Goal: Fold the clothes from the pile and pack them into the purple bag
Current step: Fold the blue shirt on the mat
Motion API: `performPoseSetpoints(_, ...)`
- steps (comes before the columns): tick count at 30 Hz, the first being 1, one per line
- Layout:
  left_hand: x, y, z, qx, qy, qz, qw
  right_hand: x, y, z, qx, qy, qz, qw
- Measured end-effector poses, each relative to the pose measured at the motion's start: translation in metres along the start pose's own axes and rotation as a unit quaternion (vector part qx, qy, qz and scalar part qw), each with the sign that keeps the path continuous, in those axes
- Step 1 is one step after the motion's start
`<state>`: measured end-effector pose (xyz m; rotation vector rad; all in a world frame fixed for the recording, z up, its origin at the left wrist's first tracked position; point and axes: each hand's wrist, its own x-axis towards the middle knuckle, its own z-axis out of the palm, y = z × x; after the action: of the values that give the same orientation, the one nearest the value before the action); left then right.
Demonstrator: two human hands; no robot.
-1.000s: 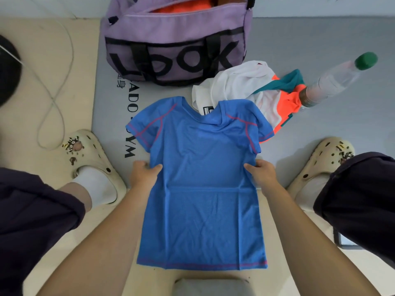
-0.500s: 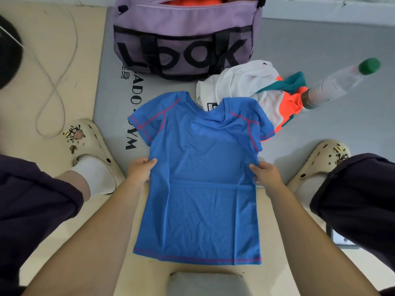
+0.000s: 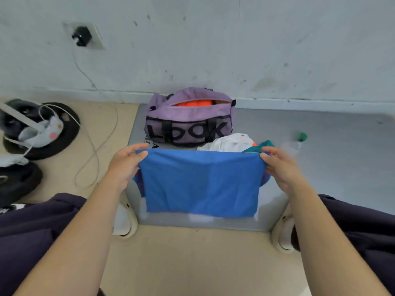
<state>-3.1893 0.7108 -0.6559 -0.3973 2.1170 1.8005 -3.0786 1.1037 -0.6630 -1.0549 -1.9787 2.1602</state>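
Note:
A blue T-shirt point(image 3: 201, 182) hangs folded in half over the grey mat point(image 3: 320, 167), lifted off it. My left hand point(image 3: 125, 165) grips its left top corner and my right hand point(image 3: 280, 167) grips its right top corner. Sleeve ends stick out behind the fold on both sides. The purple bag point(image 3: 188, 124) with black letters stands by the wall, zip open, with orange cloth inside. A pile of white, teal and orange clothes point(image 3: 233, 143) lies just behind the held shirt, partly hidden by it.
A clear bottle with a green cap point(image 3: 296, 142) lies on the mat to the right. Black weight plates point(image 3: 40, 133) and a white cable point(image 3: 96, 146) are on the beige floor to the left. My cream clogs point(image 3: 126, 221) flank the mat's near edge.
The shirt lay flat on the mat with my hands at its sides; now both hands have lifted it, folded in half. The view has tilted up toward the wall.

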Motion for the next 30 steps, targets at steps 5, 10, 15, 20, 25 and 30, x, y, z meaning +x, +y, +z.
performPoseSetpoints(5, -0.026, 0.064, -0.017, 0.111, 0.015, 0.091, 0.99, -0.031, -0.072, -0.006, -0.149, 0.015, -0.113, 0.982)
performPoseSetpoints(10, -0.048, 0.086, -0.025, 0.16, 0.076, 0.153, 0.972, -0.051, -0.104, -0.007, -0.247, 0.09, -0.207, 0.942)
performPoseSetpoints(15, -0.069, 0.09, -0.028, 0.11, 0.105, 0.173, 0.973, -0.072, -0.114, -0.011, -0.202, 0.097, -0.214, 0.951)
performPoseSetpoints(20, -0.077, 0.095, -0.028, 0.086, 0.112, 0.176, 0.974, -0.084, -0.118, -0.023, -0.172, 0.1, -0.215, 0.956)
performPoseSetpoints(25, -0.069, 0.103, -0.03, 0.132, 0.13, 0.189, 0.964, -0.074, -0.123, -0.028, -0.214, 0.112, -0.211, 0.947)
performPoseSetpoints(30, -0.042, 0.093, -0.019, 0.236, 0.136, 0.146, 0.951, -0.046, -0.112, -0.02, -0.228, 0.128, -0.166, 0.951)
